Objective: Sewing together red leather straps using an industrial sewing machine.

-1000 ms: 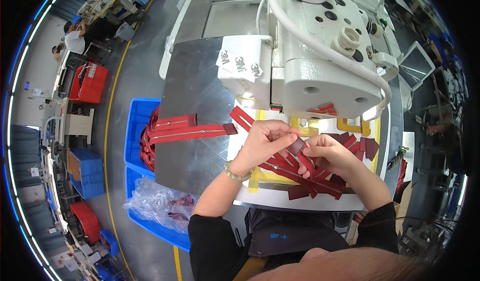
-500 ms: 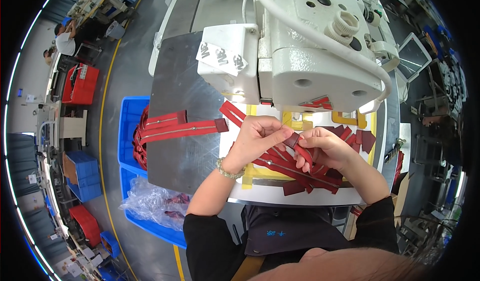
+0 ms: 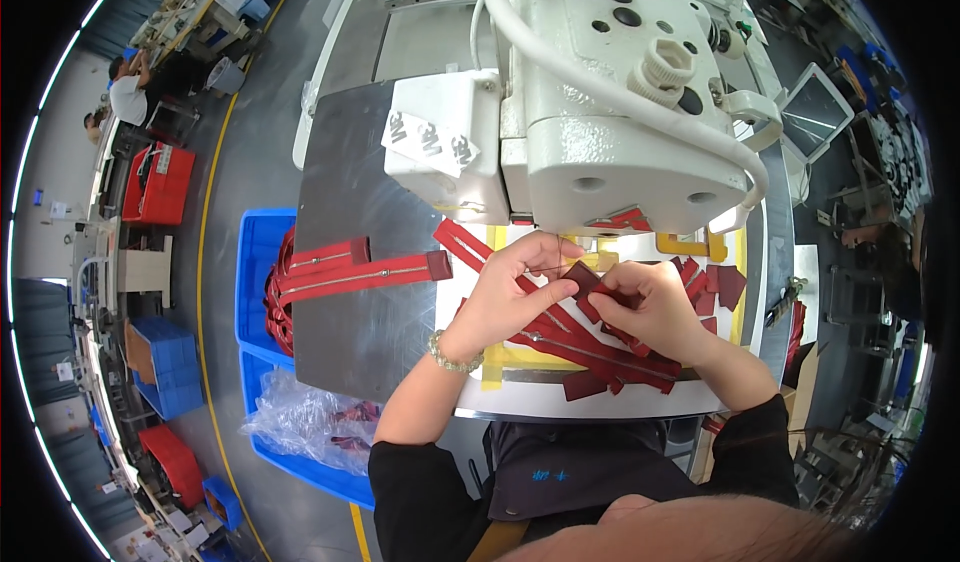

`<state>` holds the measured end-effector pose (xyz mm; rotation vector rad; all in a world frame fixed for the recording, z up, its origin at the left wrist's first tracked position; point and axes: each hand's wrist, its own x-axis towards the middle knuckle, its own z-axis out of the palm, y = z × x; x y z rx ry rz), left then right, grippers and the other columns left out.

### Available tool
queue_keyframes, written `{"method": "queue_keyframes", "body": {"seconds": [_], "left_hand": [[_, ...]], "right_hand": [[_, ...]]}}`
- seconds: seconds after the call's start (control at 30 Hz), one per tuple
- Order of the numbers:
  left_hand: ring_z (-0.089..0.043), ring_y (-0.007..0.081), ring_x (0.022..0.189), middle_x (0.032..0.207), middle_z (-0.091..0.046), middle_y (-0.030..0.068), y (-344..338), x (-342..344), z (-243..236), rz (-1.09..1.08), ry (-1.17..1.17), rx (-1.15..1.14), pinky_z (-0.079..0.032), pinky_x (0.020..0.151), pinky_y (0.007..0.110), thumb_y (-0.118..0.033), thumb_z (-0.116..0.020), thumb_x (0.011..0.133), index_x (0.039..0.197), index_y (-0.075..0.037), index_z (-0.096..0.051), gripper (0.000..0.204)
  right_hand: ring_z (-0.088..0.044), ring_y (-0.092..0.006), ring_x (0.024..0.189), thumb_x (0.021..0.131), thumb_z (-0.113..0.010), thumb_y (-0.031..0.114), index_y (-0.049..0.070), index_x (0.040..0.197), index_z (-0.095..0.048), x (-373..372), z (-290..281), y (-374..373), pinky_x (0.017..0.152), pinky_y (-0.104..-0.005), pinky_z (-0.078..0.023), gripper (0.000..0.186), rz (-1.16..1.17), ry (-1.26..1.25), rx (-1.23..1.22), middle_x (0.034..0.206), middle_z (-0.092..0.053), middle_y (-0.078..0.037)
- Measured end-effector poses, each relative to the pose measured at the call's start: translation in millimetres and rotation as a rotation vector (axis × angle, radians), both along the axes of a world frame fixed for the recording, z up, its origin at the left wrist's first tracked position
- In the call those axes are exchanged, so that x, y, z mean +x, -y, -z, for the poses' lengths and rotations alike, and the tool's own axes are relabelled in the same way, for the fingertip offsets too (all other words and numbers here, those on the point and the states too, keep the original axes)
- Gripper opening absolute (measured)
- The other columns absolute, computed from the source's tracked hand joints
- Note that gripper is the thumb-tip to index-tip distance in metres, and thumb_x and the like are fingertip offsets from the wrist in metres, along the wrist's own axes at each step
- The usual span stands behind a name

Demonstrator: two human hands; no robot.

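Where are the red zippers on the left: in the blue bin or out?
Partly out: two red zippers stretch onto the grey tabletop, while more bunch up over the blue bin.

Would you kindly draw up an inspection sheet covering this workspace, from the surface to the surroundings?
Surface: white worktop with yellow tape; grey metal plate at left.
Work pieces: dark red piece in both hands; red zipper strips on the worktop.
Clutter: loose dark red patches at right; clear plastic bag in the lower blue bin.
Hands: left hand and right hand pinch that piece.
Cables: white hose across the white machine head.
Surroundings: red bin and another person beyond the yellow floor line.
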<state>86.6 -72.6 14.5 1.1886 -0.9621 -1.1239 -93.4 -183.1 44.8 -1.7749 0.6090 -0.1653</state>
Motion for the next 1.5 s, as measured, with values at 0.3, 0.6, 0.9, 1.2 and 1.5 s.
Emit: {"method": "queue_keyframes", "body": {"seconds": [0.3, 0.6, 0.9, 1.2, 1.5], "left_hand": [[-0.062, 0.0152, 0.082, 0.086, -0.069, 0.0065, 0.3, -1.4, 4.3, 0.052, 0.252, -0.001, -0.047, 0.075, 0.027, -0.011, -0.070, 0.083, 0.095, -0.004, -0.070, 0.014], [-0.061, 0.0207, 0.078, 0.081, -0.067, 0.0079, 1.7, -3.6, 4.7, 0.003, 0.316, -0.036, -0.046, 0.076, 0.031, -0.009, -0.070, 0.081, 0.091, -0.005, -0.070, 0.011], [-0.060, 0.0149, 0.074, 0.082, -0.069, 0.0077, -0.8, 3.2, 6.7, -0.120, 0.223, 0.021, -0.046, 0.069, 0.029, -0.011, -0.069, 0.085, 0.092, 0.003, -0.068, 0.015], [-0.056, 0.0040, 0.065, 0.077, -0.068, 0.0034, -8.2, 32.7, -8.8, -0.109, 0.101, 0.160, -0.046, 0.061, 0.020, -0.005, -0.070, 0.085, 0.108, 0.008, -0.067, 0.027], [-0.061, 0.0061, 0.068, 0.080, -0.070, 0.0056, -19.1, 71.0, -6.1, -0.159, 0.177, 0.127, -0.050, 0.058, 0.021, -0.004, -0.064, 0.089, 0.106, 0.005, -0.068, 0.019]], "right_hand": [[-0.055, -0.0140, 0.057, 0.075, -0.076, 0.005, 0.000, 0.078, -0.063, -0.6, 6.7, -4.6, 0.050, -0.0264, -0.046, 0.014, -0.017, 0.176, -0.414, 0.068, -0.060, -0.007], [-0.058, -0.0189, 0.068, 0.073, -0.077, 0.006, 0.002, 0.075, -0.065, -0.1, 7.8, -4.9, 0.054, -0.0302, -0.048, 0.013, -0.012, 0.168, -0.500, 0.067, -0.060, -0.006], [-0.058, -0.0175, 0.059, 0.073, -0.077, 0.014, 0.008, 0.109, -0.063, -21.4, -35.2, 33.2, 0.066, -0.0299, -0.046, 0.039, -0.351, -0.029, -0.578, 0.063, -0.060, -0.002], [-0.066, -0.0182, 0.079, 0.089, -0.060, 0.006, 0.007, 0.123, -0.061, -23.9, -69.1, 15.0, 0.072, -0.0283, -0.052, 0.034, -0.662, -0.082, 0.127, 0.097, -0.067, -0.009], [-0.050, -0.0182, 0.121, 0.099, -0.047, 0.012, 0.008, 0.147, -0.031, -11.5, 22.3, -86.1, 0.104, -0.0314, -0.039, 0.051, -0.691, -0.016, 0.798, 0.133, -0.052, -0.013]]}}
